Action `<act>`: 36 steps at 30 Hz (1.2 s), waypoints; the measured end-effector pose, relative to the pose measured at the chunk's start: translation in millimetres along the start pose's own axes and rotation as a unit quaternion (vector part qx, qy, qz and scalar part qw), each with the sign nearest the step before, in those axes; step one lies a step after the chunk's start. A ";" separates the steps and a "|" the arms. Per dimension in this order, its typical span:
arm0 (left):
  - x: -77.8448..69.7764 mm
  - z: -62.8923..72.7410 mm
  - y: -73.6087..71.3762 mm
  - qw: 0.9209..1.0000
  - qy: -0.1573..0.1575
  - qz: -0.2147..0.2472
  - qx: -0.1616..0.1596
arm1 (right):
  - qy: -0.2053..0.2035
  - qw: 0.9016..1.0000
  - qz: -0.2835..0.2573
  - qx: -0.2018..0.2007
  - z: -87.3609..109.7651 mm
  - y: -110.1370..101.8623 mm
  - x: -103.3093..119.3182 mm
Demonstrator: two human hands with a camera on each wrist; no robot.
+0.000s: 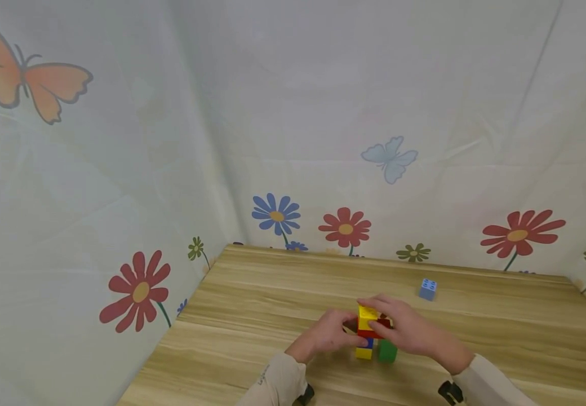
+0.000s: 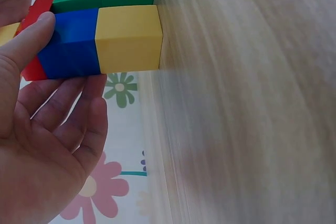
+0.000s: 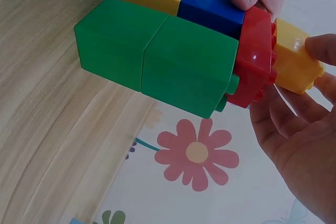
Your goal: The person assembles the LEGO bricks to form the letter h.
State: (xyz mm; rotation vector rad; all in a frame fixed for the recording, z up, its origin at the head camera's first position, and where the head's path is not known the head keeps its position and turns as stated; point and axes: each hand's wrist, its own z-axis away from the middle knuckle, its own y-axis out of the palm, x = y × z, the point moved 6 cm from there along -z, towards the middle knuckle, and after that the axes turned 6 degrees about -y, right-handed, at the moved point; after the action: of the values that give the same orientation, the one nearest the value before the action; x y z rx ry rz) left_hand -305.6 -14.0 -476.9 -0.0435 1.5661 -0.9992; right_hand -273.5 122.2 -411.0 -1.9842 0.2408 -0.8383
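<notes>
A small structure of toy building blocks is held between two hands in the lower part of the head view, right of centre, on the wood-grain tabletop (image 1: 252,299). An upper yellow block (image 1: 367,322) is seated on a red block (image 3: 253,59); this is carried by a blue block (image 3: 212,9), below which a lower yellow block (image 2: 128,39) is set. Alongside, an upper green block (image 3: 189,64) is stacked on a lower green block (image 3: 118,43), and two of its studs are left exposed.

The blue block is pinched near its joint with the red block by the left hand (image 1: 327,336), thumb on one side and fingers on the other. The upper yellow block is grasped by the right hand (image 1: 408,326) between thumb and fingers.

A light-blue block (image 1: 427,291) is placed apart, above and right of the structure in the head view. The tabletop is backed by a pale cloth (image 1: 298,101) printed with flowers and butterflies.
</notes>
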 end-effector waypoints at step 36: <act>1.2 2.1 0.1 1.000 -0.017 0.016 -0.006 | 0.021 1.000 -0.001 -0.019 0.1 5.3 -2.2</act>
State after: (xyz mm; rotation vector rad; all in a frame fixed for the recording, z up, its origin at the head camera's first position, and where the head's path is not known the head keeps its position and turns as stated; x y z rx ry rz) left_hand -304.1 -15.7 -477.7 -0.0429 1.5369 -0.9593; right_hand -274.2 120.5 -416.4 -2.0050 0.2807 -0.8829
